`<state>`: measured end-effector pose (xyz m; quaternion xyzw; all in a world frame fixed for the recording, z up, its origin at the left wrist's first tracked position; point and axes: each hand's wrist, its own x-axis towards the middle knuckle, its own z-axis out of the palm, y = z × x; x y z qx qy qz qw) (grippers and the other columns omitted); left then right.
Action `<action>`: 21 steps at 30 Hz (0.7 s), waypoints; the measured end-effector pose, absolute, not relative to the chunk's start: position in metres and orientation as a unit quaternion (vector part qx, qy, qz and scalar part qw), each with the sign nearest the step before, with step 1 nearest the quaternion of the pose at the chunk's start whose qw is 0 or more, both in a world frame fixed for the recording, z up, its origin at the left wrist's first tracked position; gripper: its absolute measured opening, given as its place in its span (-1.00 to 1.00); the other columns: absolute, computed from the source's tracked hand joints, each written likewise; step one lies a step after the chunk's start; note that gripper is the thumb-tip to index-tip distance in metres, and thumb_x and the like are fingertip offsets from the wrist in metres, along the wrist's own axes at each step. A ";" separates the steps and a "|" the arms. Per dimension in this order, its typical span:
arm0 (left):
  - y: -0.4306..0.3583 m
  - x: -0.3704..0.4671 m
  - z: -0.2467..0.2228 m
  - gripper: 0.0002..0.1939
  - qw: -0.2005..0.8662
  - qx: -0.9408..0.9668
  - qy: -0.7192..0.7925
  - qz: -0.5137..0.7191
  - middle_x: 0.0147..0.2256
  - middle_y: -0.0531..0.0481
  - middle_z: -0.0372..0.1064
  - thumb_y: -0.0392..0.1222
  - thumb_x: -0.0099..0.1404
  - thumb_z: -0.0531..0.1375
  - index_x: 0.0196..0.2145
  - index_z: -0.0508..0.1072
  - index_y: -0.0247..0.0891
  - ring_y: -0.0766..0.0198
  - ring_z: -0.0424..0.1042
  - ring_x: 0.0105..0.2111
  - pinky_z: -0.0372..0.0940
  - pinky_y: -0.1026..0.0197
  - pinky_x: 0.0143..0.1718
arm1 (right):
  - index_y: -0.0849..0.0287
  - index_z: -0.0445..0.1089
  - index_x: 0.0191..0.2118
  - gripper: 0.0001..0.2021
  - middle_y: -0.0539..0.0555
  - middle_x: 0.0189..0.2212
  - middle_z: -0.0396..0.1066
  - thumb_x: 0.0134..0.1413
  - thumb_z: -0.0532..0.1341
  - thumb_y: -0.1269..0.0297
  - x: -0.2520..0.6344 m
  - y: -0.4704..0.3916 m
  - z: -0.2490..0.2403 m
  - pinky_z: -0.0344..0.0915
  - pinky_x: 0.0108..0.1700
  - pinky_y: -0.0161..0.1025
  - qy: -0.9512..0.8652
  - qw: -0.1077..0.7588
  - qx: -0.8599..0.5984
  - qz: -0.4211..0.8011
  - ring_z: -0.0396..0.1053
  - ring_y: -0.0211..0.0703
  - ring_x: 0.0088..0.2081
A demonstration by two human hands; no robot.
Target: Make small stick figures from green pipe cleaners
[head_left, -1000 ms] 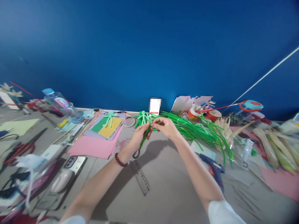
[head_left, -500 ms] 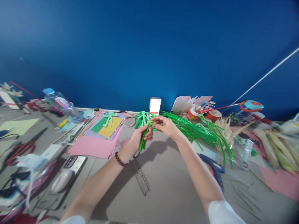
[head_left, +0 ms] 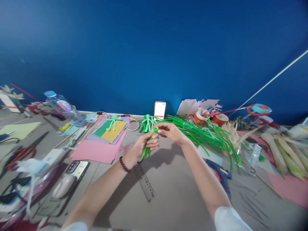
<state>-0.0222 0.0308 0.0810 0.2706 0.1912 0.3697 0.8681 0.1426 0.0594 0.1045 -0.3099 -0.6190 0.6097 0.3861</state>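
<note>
1. Green, fuzzy pipe-cleaner bundle (head_left: 146, 152): it is up above the tabletop (head_left: 173, 189), in front of the upright phone (head_left: 159, 111). Its coiled top (head_left: 156, 129) sits between the two hands, and its free stems fan down below the left one.
2. For good work here, a firm grip just under the coil seems best, so the stems do not slide or twist against one another. Light fingertip pressure on the coil should bend it without squashing the fuzz or opening the loops. Turning the bundle a little at a time would help the curls lie evenly, and any stray wire end is best tucked inward.
3. Left hand (head_left: 141, 142): closed around the stems, its fingers wrapped across them and its thumb up near the coil.
4. Right hand (head_left: 173, 132): partly curled, thumb and forefinger bent round the coil's side. They look to be at its edge; whether they pinch it I cannot tell. The hands are close together at the coil, with the wrists well apart.
5. Near them, a pale green figure (head_left: 147, 122) stands beyond the left hand, loose green pipe cleaners (head_left: 197, 129) lie beyond the right, and a clear ruler (head_left: 145, 184) rests below.
</note>
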 end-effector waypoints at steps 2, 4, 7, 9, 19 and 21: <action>0.031 -0.022 0.081 -0.66 0.865 0.284 0.190 0.368 -0.73 0.21 -0.19 -0.05 0.27 0.12 -0.57 0.25 -0.29 0.50 -0.16 -0.77 0.00 0.38 -0.68 | 0.20 0.48 -0.30 -0.67 -0.02 -0.46 0.41 -0.19 0.39 0.10 0.142 0.059 0.106 0.13 -0.49 -0.37 -0.609 0.396 -0.315 0.611 0.21 -0.36 -0.52; 0.032 -0.022 0.081 -0.66 0.857 0.310 0.185 0.368 -0.74 0.18 -0.10 0.00 0.27 0.10 -0.53 0.31 -0.29 0.47 -0.10 -0.76 0.02 0.35 -0.68 | 0.21 0.46 -0.32 -0.67 -0.01 -0.47 0.41 -0.21 0.39 0.11 0.141 0.059 0.106 0.20 -0.43 -0.35 -0.599 0.403 -0.322 0.612 0.28 -0.32 -0.47; 0.036 -0.022 0.081 -0.65 0.815 0.378 0.214 0.383 -0.70 0.10 0.11 0.05 0.23 0.11 -0.45 0.39 -0.32 0.41 0.08 -0.72 0.12 0.30 -0.62 | 0.22 0.44 -0.31 -0.66 -0.02 -0.51 0.41 -0.21 0.39 0.11 0.141 0.062 0.103 0.28 -0.33 -0.30 -0.588 0.413 -0.342 0.606 0.34 -0.27 -0.43; 0.039 -0.020 0.079 -0.70 0.745 0.443 0.267 0.421 -0.64 0.07 0.21 0.01 0.19 0.18 -0.44 0.39 -0.32 0.39 0.20 -0.65 0.17 0.28 -0.56 | 0.21 0.44 -0.31 -0.66 -0.02 -0.49 0.42 -0.23 0.39 0.11 0.142 0.065 0.101 0.31 -0.29 -0.26 -0.586 0.424 -0.364 0.587 0.35 -0.26 -0.43; 0.040 -0.018 0.061 -0.72 0.276 0.643 0.453 0.553 -0.35 -0.02 0.40 -0.08 0.20 0.22 -0.15 0.39 -0.24 0.32 0.38 -0.42 0.28 0.28 -0.39 | 0.22 0.44 -0.34 -0.67 -0.01 -0.51 0.41 -0.23 0.37 0.10 0.139 0.070 0.088 0.29 -0.36 -0.27 -0.622 0.431 -0.437 0.485 0.34 -0.25 -0.46; 0.039 -0.021 0.061 -0.76 0.203 0.682 0.441 0.547 -0.28 -0.08 0.44 -0.13 0.23 0.20 -0.15 0.42 -0.23 0.26 0.43 -0.33 0.31 0.24 -0.31 | 0.22 0.44 -0.36 -0.65 -0.01 -0.52 0.41 -0.24 0.37 0.06 0.137 0.068 0.089 0.28 -0.39 -0.28 -0.624 0.430 -0.441 0.480 0.33 -0.25 -0.48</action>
